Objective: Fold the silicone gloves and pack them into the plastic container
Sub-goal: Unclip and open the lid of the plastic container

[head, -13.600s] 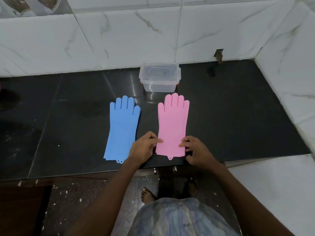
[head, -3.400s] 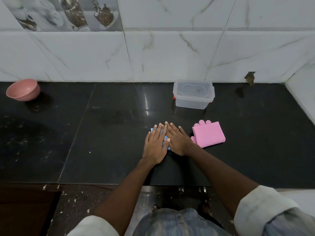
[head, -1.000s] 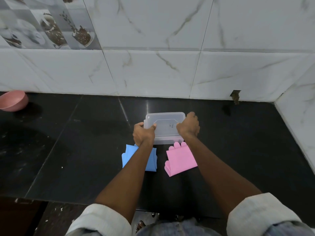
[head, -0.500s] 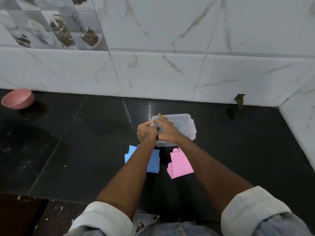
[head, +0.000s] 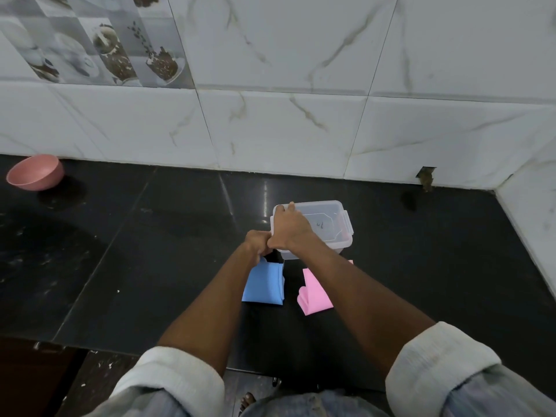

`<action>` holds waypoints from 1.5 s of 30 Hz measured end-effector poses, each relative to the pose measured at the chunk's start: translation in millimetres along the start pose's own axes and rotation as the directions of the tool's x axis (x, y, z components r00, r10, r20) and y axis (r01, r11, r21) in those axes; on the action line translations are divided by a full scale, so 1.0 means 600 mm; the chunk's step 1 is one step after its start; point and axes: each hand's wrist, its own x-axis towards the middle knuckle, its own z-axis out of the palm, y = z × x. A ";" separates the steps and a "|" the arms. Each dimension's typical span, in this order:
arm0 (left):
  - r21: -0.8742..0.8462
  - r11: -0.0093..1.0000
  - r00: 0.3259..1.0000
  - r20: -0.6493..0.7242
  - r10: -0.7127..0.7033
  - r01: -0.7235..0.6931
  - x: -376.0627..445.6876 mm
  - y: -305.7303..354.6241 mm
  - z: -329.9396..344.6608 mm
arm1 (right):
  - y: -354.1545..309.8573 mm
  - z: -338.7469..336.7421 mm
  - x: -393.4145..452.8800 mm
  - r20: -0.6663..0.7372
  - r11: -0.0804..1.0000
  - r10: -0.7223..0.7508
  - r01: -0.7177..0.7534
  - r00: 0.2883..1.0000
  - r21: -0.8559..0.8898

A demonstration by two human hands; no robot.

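While both folded gloves, blue glove (head: 263,282) and pink glove (head: 314,293), wait on the desk (head: 150,251), my right hand (head: 288,228) has crossed to join my left hand (head: 257,242), both gripping the container (head: 331,224) lid's left edge, so unlatching comes before packing.

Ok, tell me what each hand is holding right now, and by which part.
Both hands grip the clear container at its left end: the right hand lies over the lid's left edge, the left hand at the near-left corner. Neither glove is held.
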 end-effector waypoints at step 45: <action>0.115 0.991 0.931 -0.348 0.107 -0.071 -0.002 0.031 0.063 | 0.137 0.001 0.003 0.098 0.999 0.012 -0.015 0.995 0.030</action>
